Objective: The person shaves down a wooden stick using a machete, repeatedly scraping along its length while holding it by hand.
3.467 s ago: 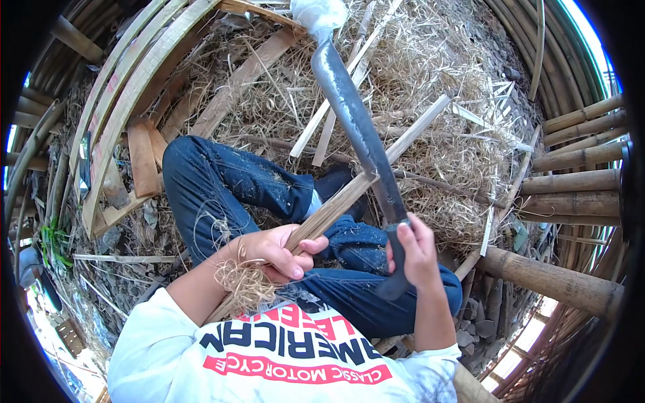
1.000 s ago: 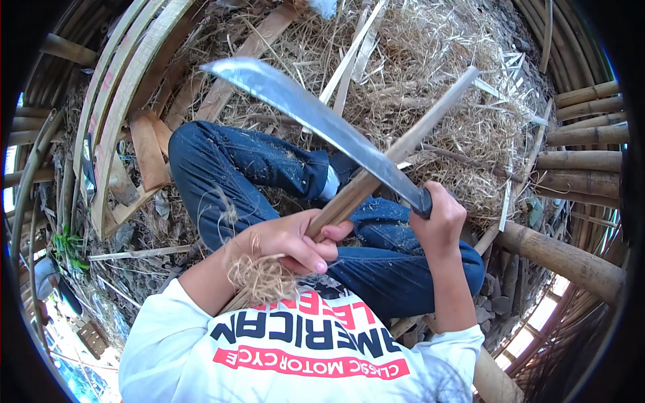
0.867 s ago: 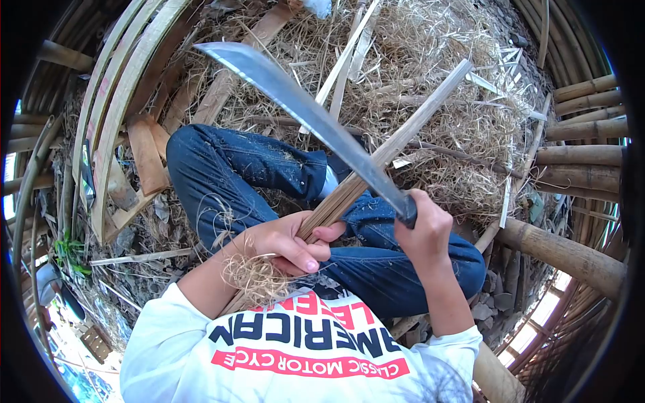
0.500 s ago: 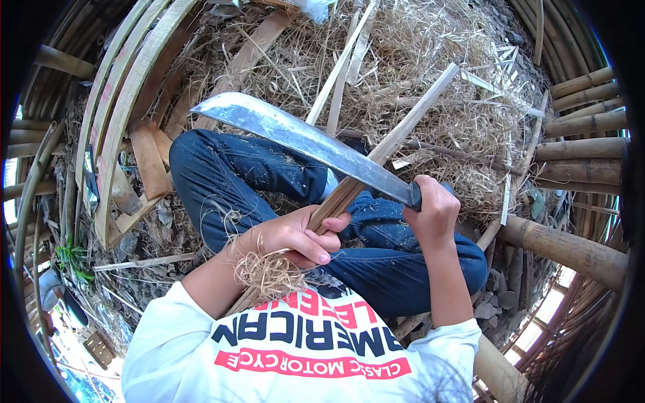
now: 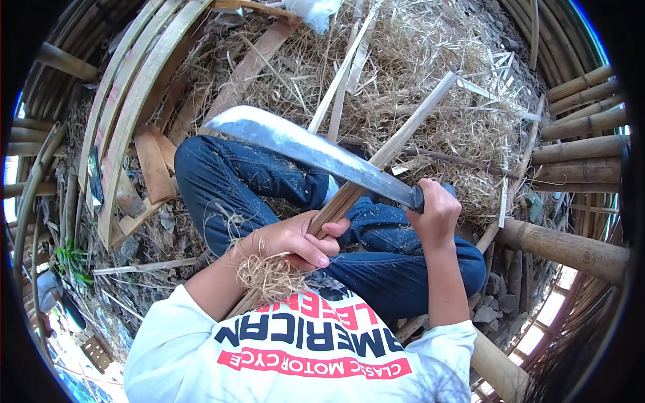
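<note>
My left hand [image 5: 299, 240] is wrapped round a long split wooden stick [image 5: 403, 138], which slants from under my left forearm up to the right. Curly shavings [image 5: 269, 277] gather at my left wrist. The fingers of my right hand [image 5: 435, 205] close on the dark handle of a big machete [image 5: 302, 146]. Its broad blade points up and left and lies across the stick, above my left hand. My crossed legs in blue trousers are beneath both.
Thin shavings [image 5: 430, 54] cover the ground ahead. Curved pale planks [image 5: 138, 94] stand at the left, with short wood pieces beside them. Bamboo poles [image 5: 568, 248] line the right side. Crumpled clear plastic [image 5: 316, 12] lies at the top.
The machete's tip has moved slightly right and down, and its handle has shifted a little with my right hand. My left hand still grips the stick, nearly unmoved.
</note>
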`<state>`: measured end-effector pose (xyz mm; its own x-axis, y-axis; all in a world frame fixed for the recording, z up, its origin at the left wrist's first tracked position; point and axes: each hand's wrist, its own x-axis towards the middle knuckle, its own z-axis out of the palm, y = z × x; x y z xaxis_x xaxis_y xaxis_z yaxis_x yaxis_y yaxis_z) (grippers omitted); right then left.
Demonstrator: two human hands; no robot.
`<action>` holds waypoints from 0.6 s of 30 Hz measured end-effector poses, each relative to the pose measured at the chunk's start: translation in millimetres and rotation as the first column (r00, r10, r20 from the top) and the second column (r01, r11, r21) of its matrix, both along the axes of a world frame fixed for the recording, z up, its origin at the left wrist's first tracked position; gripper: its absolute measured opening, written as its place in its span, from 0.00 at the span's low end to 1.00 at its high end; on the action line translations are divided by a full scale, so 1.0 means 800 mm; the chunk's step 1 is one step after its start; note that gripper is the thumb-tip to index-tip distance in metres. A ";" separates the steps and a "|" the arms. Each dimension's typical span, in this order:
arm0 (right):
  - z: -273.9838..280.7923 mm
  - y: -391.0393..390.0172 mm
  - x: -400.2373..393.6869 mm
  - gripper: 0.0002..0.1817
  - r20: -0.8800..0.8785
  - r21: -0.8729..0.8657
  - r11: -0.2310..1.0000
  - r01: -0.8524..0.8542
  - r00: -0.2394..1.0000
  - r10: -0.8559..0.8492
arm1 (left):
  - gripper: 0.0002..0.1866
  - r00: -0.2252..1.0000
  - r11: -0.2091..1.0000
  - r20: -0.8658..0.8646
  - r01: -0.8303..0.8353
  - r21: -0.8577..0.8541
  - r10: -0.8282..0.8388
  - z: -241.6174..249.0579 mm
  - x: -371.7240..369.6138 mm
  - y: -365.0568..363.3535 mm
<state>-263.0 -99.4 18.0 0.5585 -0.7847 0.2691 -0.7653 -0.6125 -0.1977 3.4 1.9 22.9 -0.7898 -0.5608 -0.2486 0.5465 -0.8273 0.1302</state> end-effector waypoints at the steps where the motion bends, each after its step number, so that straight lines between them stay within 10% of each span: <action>1: 0.002 0.000 -0.001 0.29 0.008 -0.007 1.000 0.016 1.000 -0.016 | 0.24 1.000 1.000 0.008 0.016 -0.007 -0.016 0.003 0.000 0.000; 8: 0.029 -0.005 -0.007 0.31 0.058 -0.048 0.999 0.017 0.998 -0.014 | 0.25 1.000 0.991 0.009 -0.012 0.131 0.011 0.029 0.003 0.005; 18: 0.056 0.005 -0.023 0.17 0.194 0.348 0.936 0.051 0.973 -0.125 | 0.24 0.995 0.991 -0.103 0.027 0.131 -0.013 0.034 -0.018 -0.031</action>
